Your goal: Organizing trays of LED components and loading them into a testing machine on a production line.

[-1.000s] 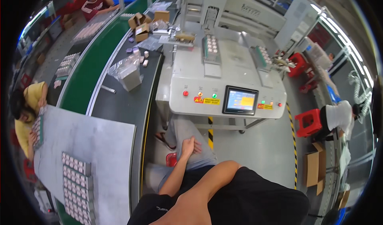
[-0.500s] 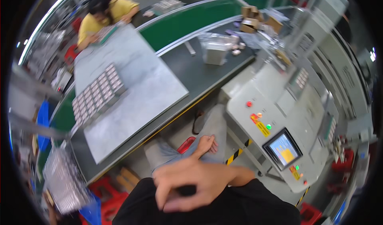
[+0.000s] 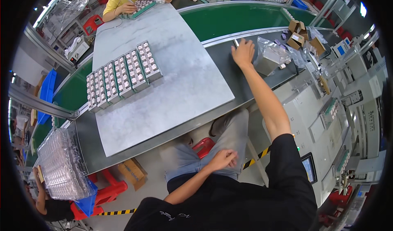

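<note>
A broad pale-grey metal work sheet (image 3: 172, 87) covers most of the bench, running from eleven o'clock down toward seven. Beyond it, a green conveyor belt (image 3: 241, 20) curves across the top toward one o'clock. On the sheet at about ten o'clock lie five green-edged trays of small silver-and-pink parts (image 3: 123, 75), set side by side. A stack of clear plastic blister trays (image 3: 61, 165) sits at eight o'clock. At two o'clock rests a crumpled clear plastic bag around a grey box (image 3: 270, 57).

The right hand (image 3: 243, 53) is stretched out to one o'clock, palm down with fingers loosely spread on the dark bench top; I cannot tell whether it grips anything. A thin silver rod (image 3: 236, 43) lies just under its fingertips, toward twelve, and the bag sits just beside it at three o'clock. The left hand (image 3: 223, 159) rests loosely curled on the grey-trousered thigh near six o'clock, holding nothing.
</note>
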Action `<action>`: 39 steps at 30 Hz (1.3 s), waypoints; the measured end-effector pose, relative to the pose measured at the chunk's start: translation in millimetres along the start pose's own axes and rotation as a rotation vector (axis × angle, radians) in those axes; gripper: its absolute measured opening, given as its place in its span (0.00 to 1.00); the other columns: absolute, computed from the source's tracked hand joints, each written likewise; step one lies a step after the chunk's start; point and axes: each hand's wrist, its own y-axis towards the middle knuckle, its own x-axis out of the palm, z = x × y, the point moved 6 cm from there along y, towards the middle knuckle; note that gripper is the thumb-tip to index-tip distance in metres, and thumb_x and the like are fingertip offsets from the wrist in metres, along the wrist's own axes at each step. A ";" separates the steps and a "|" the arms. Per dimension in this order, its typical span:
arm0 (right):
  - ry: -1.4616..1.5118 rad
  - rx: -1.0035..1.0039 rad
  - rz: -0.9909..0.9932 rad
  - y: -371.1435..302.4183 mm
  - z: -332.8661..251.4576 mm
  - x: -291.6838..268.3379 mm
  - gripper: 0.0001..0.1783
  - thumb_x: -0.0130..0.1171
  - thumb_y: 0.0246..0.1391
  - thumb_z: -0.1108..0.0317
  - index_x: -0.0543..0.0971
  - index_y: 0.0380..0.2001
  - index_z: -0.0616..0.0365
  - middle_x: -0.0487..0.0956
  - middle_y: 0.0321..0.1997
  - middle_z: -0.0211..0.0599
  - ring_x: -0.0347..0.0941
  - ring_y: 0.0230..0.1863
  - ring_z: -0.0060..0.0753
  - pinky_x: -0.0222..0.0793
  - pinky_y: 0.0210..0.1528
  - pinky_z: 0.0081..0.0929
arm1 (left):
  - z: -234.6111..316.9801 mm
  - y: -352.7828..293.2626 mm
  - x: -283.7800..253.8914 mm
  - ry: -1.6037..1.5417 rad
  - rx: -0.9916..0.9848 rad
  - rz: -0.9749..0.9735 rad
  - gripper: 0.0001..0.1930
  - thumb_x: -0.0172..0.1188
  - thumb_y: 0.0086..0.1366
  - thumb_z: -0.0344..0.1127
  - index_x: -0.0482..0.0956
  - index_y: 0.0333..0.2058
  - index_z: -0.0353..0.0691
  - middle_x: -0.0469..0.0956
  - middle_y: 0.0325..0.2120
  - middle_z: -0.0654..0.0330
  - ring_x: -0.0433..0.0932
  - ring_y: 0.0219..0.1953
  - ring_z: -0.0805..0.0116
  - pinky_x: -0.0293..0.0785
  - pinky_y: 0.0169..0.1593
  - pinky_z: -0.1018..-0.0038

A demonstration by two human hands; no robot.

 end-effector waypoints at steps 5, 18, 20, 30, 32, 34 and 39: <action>0.120 0.186 -0.025 7.5 51.2 40.3 0.17 0.69 0.56 0.58 0.84 0.40 0.61 0.77 0.48 0.51 0.74 0.52 0.52 0.72 0.53 0.46 | 97.2 -44.1 -16.5 -0.099 0.189 -0.041 0.18 0.47 0.79 0.43 0.77 0.46 0.32 0.84 0.33 0.52 0.85 0.33 0.66 0.81 0.38 0.72; 1.235 0.040 -0.239 -92.9 -99.5 -210.4 0.11 0.69 0.58 0.73 0.84 0.43 0.65 0.79 0.36 0.29 0.75 0.35 0.18 0.70 0.34 0.16 | 357.8 -46.0 -107.8 -0.245 1.012 0.458 0.18 0.65 0.69 0.34 0.76 0.52 0.29 0.81 0.45 0.54 0.80 0.46 0.71 0.77 0.49 0.74; 1.213 -0.002 -0.250 -97.9 -100.1 -228.5 0.11 0.68 0.58 0.74 0.84 0.43 0.66 0.79 0.37 0.29 0.77 0.36 0.18 0.72 0.35 0.17 | 364.0 -48.9 -101.8 -0.247 1.005 0.407 0.17 0.66 0.68 0.32 0.77 0.50 0.28 0.82 0.43 0.55 0.81 0.44 0.72 0.77 0.48 0.75; 1.134 -0.104 -0.243 -88.8 -94.2 -279.6 0.12 0.67 0.55 0.77 0.85 0.44 0.67 0.81 0.42 0.36 0.80 0.40 0.24 0.77 0.45 0.21 | 366.7 -55.9 -72.2 -0.030 0.904 0.311 0.10 0.68 0.65 0.28 0.81 0.42 0.30 0.82 0.38 0.60 0.79 0.40 0.75 0.77 0.45 0.77; 1.099 -0.131 -0.233 -87.2 -94.6 -284.5 0.12 0.67 0.55 0.77 0.85 0.44 0.66 0.81 0.42 0.37 0.80 0.40 0.24 0.78 0.45 0.21 | 368.0 -59.2 -68.6 -0.027 0.900 0.303 0.10 0.68 0.65 0.28 0.81 0.43 0.30 0.82 0.37 0.60 0.79 0.40 0.75 0.78 0.45 0.77; 1.060 -0.159 -0.226 -88.1 -94.2 -289.2 0.12 0.67 0.54 0.77 0.86 0.43 0.66 0.81 0.41 0.37 0.81 0.40 0.25 0.79 0.45 0.21 | 368.8 -61.5 -65.9 -0.028 0.898 0.296 0.11 0.69 0.65 0.28 0.82 0.43 0.29 0.82 0.37 0.60 0.79 0.40 0.75 0.78 0.45 0.76; 0.952 -0.111 -0.209 -91.1 -94.1 -292.9 0.10 0.67 0.52 0.77 0.87 0.39 0.66 0.82 0.37 0.35 0.84 0.37 0.26 0.80 0.42 0.20 | 367.1 -64.0 -63.7 0.032 0.871 0.315 0.11 0.69 0.64 0.29 0.83 0.42 0.29 0.83 0.37 0.58 0.79 0.40 0.74 0.78 0.44 0.75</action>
